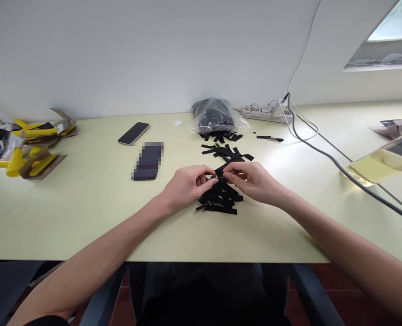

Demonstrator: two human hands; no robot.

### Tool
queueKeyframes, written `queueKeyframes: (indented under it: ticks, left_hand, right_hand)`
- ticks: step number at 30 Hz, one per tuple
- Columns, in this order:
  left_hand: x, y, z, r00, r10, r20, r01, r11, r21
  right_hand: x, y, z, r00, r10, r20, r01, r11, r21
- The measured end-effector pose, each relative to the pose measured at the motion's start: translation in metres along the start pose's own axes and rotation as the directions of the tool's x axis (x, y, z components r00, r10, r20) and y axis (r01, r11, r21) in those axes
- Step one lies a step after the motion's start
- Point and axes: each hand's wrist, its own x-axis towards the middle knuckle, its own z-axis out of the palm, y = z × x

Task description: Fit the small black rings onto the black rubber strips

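Both hands meet over the middle of the pale table. My left hand (190,183) is closed in a pinch, thumb against index finger, on a small black strip (220,170). From the other side, my right hand (253,182) pinches the same strip, its fingertips almost touching the left ones. The fingers hide part of the strip. Just below them lies a heap of black strips (219,199). Beyond the hands is a looser group of black strips (226,151). A clear plastic bag (214,115) full of black material sits behind, with more strips at its front edge.
Left of the hands lie a phone (134,133) and a dark, pixelated phone-like object (149,160). Yellow items on cardboard (38,149) stand far left. On the right are a power strip (265,112), a grey cable (337,158) and a container of yellow liquid (377,167).
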Motion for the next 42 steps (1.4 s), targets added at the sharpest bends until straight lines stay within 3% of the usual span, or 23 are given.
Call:
queueKeyframes:
  ticks: [6, 16, 19, 22, 26, 30, 36, 42]
  left_hand:
    - [-0.001, 0.002, 0.003, 0.997, 0.075, 0.000, -0.075, 0.997, 0.034]
    - [0.000, 0.002, 0.004, 0.997, 0.058, 0.053, -0.059, 0.998, 0.027]
    - [0.000, 0.003, 0.003, 0.996, 0.059, 0.064, -0.064, 0.995, 0.079]
    - [0.001, 0.003, 0.002, 0.997, 0.027, 0.065, -0.033, 0.995, 0.099]
    - [0.001, 0.004, 0.003, 0.997, 0.011, 0.081, -0.018, 0.997, 0.081]
    - [0.000, 0.003, 0.006, 0.995, 0.042, 0.096, -0.049, 0.996, 0.077]
    - [-0.001, 0.001, 0.005, 0.994, 0.060, 0.088, -0.066, 0.995, 0.073]
    - [0.001, 0.001, 0.005, 0.994, 0.102, 0.041, -0.105, 0.990, 0.093]
  right_hand:
    - [-0.002, -0.004, 0.004, 0.993, -0.104, 0.060, 0.105, 0.994, -0.005]
    - [-0.001, -0.006, 0.004, 0.980, -0.173, 0.100, 0.184, 0.977, -0.110]
    - [0.002, 0.001, 0.003, 0.985, -0.171, -0.021, 0.164, 0.967, -0.197]
    - [0.007, 0.016, 0.001, 0.982, -0.091, -0.168, 0.034, 0.949, -0.314]
    - [0.018, 0.033, 0.000, 0.975, 0.020, -0.219, -0.109, 0.910, -0.401]
    - [0.028, 0.038, 0.004, 0.962, 0.035, -0.271, -0.158, 0.881, -0.446]
    - [0.026, 0.037, -0.003, 0.937, 0.067, -0.343, -0.202, 0.906, -0.373]
    - [0.015, 0.016, -0.010, 0.891, 0.017, -0.453, -0.093, 0.985, -0.146]
